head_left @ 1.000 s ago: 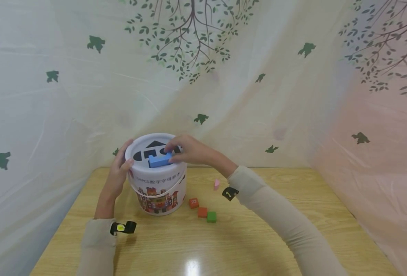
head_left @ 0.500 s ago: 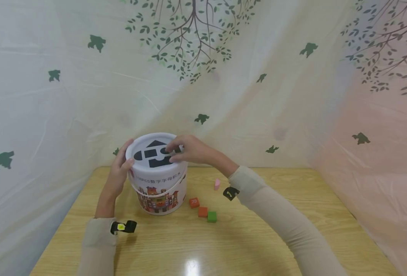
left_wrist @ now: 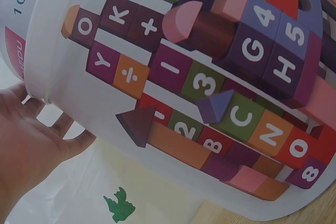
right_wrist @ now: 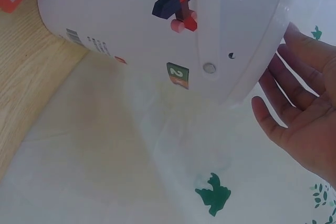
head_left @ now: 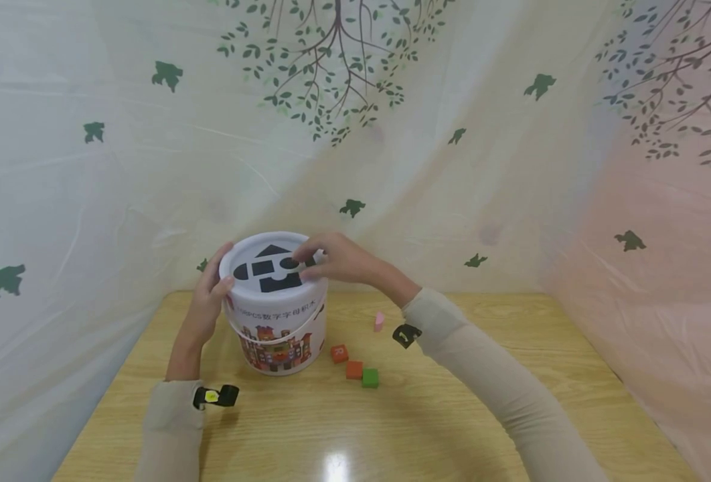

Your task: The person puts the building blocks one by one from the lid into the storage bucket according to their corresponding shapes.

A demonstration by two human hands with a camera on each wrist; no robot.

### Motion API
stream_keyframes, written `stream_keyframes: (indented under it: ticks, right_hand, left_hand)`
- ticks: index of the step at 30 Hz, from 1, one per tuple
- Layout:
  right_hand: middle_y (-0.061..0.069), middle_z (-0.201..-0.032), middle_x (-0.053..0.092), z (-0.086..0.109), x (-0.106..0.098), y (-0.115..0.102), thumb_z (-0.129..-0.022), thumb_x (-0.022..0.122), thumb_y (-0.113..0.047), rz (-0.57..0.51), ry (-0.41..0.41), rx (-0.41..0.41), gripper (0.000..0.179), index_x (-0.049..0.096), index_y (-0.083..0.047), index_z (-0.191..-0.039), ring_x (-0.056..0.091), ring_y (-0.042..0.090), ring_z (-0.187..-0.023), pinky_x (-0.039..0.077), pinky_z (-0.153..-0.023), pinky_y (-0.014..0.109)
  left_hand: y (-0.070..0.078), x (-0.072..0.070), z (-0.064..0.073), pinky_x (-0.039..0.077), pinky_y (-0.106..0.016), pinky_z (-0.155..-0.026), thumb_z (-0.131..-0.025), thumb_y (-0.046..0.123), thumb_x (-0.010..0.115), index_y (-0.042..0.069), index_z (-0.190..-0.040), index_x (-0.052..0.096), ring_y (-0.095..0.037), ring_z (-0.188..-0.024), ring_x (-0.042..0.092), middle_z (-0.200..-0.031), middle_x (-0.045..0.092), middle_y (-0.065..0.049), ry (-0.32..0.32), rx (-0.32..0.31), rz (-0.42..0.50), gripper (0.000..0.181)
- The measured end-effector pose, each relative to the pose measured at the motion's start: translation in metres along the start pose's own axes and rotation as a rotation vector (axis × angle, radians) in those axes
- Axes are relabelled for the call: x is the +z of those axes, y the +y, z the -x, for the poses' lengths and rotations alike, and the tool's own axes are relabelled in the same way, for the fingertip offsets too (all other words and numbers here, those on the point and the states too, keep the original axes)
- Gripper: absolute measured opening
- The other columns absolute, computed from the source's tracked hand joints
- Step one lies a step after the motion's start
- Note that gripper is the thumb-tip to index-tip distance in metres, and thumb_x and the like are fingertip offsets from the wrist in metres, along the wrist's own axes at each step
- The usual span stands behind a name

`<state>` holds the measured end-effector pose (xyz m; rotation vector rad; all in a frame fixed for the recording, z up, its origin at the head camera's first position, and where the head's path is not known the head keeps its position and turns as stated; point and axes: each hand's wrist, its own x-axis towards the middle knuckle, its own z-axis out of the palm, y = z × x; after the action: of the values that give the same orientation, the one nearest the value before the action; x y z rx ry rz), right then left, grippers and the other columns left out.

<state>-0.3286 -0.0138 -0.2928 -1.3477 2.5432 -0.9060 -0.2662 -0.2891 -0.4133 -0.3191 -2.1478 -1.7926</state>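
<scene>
A white toy-block bucket (head_left: pixel 280 335) with printed blocks on its side stands upright at the table's left rear. Its white lid (head_left: pixel 248 286) has dark shaped holes, among them a triangle, a rectangle and a notched bridge shape. My left hand (head_left: pixel 203 301) holds the bucket at the lid's left edge, thumb on the rim; in the left wrist view its fingers (left_wrist: pixel 63 124) lie along the bucket's side. Over the lid's right part hovers my right hand (head_left: pixel 337 260), thumb and fingers apart, nothing between them. In the right wrist view its fingers (right_wrist: pixel 273 119) spread beside the rim.
Right of the bucket lie a red block (head_left: pixel 339 353) with a letter R, an orange-red block (head_left: pixel 354 369), a green block (head_left: pixel 370 378) and a small pink block (head_left: pixel 379 321). A patterned curtain (head_left: pixel 428 221) hangs behind the wooden table (head_left: pixel 482 375).
A blue bridge-shaped block, in my right hand over the notched hole one second ago, has gone from sight. My right hand has since shifted slightly right and up. My left hand stays put.
</scene>
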Motion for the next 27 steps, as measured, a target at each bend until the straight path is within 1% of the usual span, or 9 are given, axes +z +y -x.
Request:
stream_keyframes:
  ticks: [5, 11, 16, 19, 23, 27]
  right_hand:
    - [0.011, -0.125, 0.071, 0.002, -0.003, 0.005, -0.090, 0.076, -0.014, 0.005, 0.015, -0.006, 0.037, 0.070, -0.002, -0.125, 0.064, 0.023, -0.120, 0.047, -0.111, 0.041]
    - [0.010, -0.126, 0.071, 0.010, -0.008, 0.013, -0.091, 0.076, -0.015, 0.007, 0.043, 0.022, 0.036, 0.070, -0.005, -0.125, 0.063, 0.023, -0.121, 0.048, -0.109, 0.039]
    - [0.008, -0.126, 0.070, 0.019, -0.011, 0.026, -0.091, 0.075, -0.019, 0.012, 0.082, 0.035, 0.038, 0.069, -0.008, -0.127, 0.063, 0.023, -0.120, 0.048, -0.108, 0.043]
    - [0.008, -0.125, 0.071, 0.024, -0.014, 0.034, -0.092, 0.075, -0.022, 0.014, 0.106, 0.036, 0.038, 0.068, -0.008, -0.127, 0.063, 0.024, -0.119, 0.047, -0.108, 0.048]
    - [0.009, -0.125, 0.071, 0.031, -0.017, 0.045, -0.093, 0.074, -0.023, 0.005, 0.123, 0.042, 0.038, 0.068, -0.006, -0.127, 0.063, 0.026, -0.118, 0.048, -0.107, 0.050]
    - [0.010, -0.125, 0.071, 0.038, -0.018, 0.058, -0.093, 0.074, -0.021, -0.004, 0.134, 0.061, 0.036, 0.069, -0.006, -0.126, 0.063, 0.028, -0.119, 0.049, -0.106, 0.050]
  left_hand:
    - [0.000, 0.001, 0.000, 0.021, -0.068, -0.119, -0.103, 0.027, 0.044, 0.025, -0.164, 0.022, -0.034, -0.149, 0.030, -0.166, 0.029, -0.010, 0.002, 0.005, -0.004, 0.064]
    - [0.000, 0.002, -0.001, 0.020, -0.067, -0.120, -0.103, 0.025, 0.045, 0.024, -0.163, 0.023, -0.033, -0.148, 0.030, -0.166, 0.029, -0.011, 0.002, 0.004, 0.000, 0.065]
    - [0.000, 0.002, -0.001, 0.019, -0.067, -0.120, -0.103, 0.022, 0.044, 0.024, -0.164, 0.022, -0.034, -0.150, 0.028, -0.166, 0.028, -0.011, 0.001, 0.007, 0.008, 0.065]
    - [0.000, 0.002, -0.001, 0.019, -0.067, -0.121, -0.103, 0.024, 0.044, 0.024, -0.164, 0.022, -0.031, -0.150, 0.028, -0.166, 0.028, -0.011, 0.004, 0.003, 0.013, 0.064]
    - [0.000, 0.002, 0.000, 0.019, -0.066, -0.121, -0.103, 0.027, 0.044, 0.024, -0.164, 0.022, -0.028, -0.148, 0.030, -0.166, 0.028, -0.011, 0.007, -0.003, 0.015, 0.064]
    - [-0.001, 0.002, 0.001, 0.018, -0.067, -0.121, -0.103, 0.025, 0.044, 0.024, -0.164, 0.022, -0.026, -0.148, 0.030, -0.166, 0.028, -0.011, 0.007, 0.000, 0.021, 0.064]
